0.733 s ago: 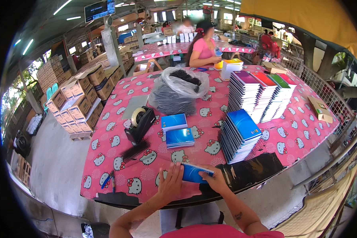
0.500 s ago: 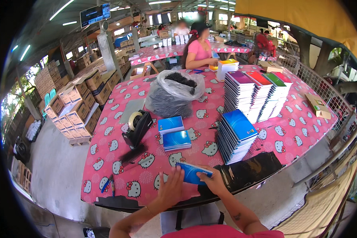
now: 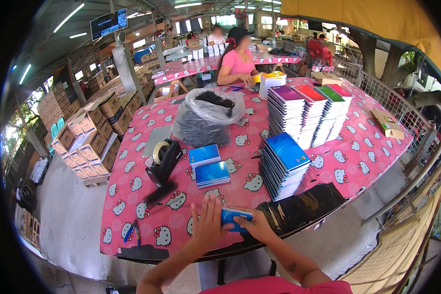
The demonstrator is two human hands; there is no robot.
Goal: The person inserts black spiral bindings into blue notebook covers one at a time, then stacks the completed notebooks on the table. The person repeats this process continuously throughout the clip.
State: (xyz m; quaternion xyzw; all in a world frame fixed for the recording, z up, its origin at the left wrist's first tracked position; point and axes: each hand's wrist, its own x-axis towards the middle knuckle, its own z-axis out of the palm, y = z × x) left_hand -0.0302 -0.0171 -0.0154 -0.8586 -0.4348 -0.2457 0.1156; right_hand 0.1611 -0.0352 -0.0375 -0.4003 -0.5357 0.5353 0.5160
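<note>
A small blue notebook (image 3: 232, 218) is in my right hand (image 3: 257, 226) near the table's front edge, the thumb across its cover. My left hand (image 3: 207, 226) is beside the notebook's left edge with its fingers stretched out and apart; its thumb side seems to touch that edge. Beyond the hands lie two short piles of blue notebooks, a nearer pile (image 3: 212, 173) and a farther pile (image 3: 204, 155). To the right rises a tall stack of spiral-bound blue notebooks (image 3: 285, 164). Loose black binding spirals (image 3: 160, 192) lie left of my left hand.
A tape dispenser (image 3: 164, 164) and a plastic bag of black spirals (image 3: 203, 122) stand on the pink table. Pens (image 3: 137, 234) lie front left. Purple, red and green notebook stacks (image 3: 308, 117) stand at right. A co-worker in pink (image 3: 239, 61) is across the table.
My left hand has lifted its fingers off the notebook and spread them. The notebook has turned slightly in my right hand. The whole view has shifted a little.
</note>
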